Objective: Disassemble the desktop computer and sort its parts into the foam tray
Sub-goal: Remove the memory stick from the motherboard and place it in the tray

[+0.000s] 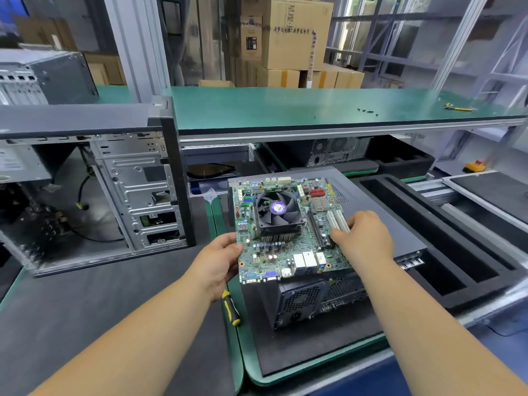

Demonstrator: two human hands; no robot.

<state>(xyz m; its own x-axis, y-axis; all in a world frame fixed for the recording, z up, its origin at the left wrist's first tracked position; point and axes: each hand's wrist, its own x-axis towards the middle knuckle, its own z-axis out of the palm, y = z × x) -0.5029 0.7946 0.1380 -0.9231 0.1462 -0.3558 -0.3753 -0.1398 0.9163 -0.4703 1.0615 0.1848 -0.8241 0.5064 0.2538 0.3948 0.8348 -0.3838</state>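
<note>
At your far left the opened computer case (94, 192) lies on its side on the dark mat, its open face toward you and its long axis running left to right; the drive bays sit at its right end; a white label shows on the metal box inside at the left, but its print is too blurred to read. Behind it, a second grey chassis (43, 75) stands on the green shelf (285, 107).

Your left hand (217, 262) grips the left edge of the motherboard (288, 232), thumb on top and fingers curled beneath; just below your wrist a yellow-and-black screwdriver (231, 308) lies on the green mat edge, handle pointing toward you.

You hold the motherboard flat, component side up, above a closed grey computer (328, 298) that rests on the dark pad in front of you; the board's port edge, with blue and white connectors, faces you, and its long axis runs away from you; the black cooler fan (275, 210) sits near the middle, with a round purple sticker on its hub, writing not legible.

Your right hand (363, 238) rests over the board's right side, fingers curled down onto the white slots and thumb against the edge, holding it.

To the right lies the black foam tray (457, 244) with long slots running away from you; far back, stacked cartons (297, 35) bear a line of Chinese characters, too soft to read for certain; small black screws (367, 111) and a yellow tool (458, 107) lie on the shelf.
</note>
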